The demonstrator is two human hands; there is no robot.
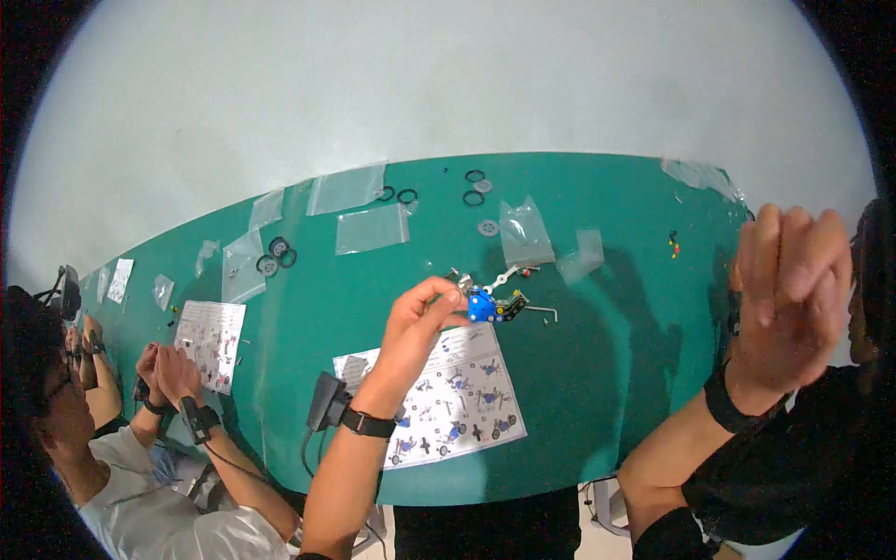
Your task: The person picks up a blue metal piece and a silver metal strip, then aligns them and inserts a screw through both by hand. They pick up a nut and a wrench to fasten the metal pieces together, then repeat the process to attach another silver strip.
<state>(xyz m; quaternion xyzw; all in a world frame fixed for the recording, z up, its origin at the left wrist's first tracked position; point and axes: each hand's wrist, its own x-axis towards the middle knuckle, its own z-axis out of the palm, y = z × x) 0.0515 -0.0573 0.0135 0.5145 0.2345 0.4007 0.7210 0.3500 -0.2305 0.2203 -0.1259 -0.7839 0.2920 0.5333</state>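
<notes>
Between thumb and fingers, my left hand pinches a partly assembled blue toy model with black and yellow parts. A small light-coloured wrench shows just beyond it, and an L-shaped hex key appears at its right. Beneath this hand and wrist is a printed instruction sheet with pictures of a blue motorcycle. My right hand is raised high at the right, large in view and blurred. Its fingers are loosely bent and apart, with nothing visible in them.
Plastic bags, black rings and grey wheels lie across the green table. Small coloured parts sit at the right. A person in white works at the left beside another sheet. Another person in black is at the right.
</notes>
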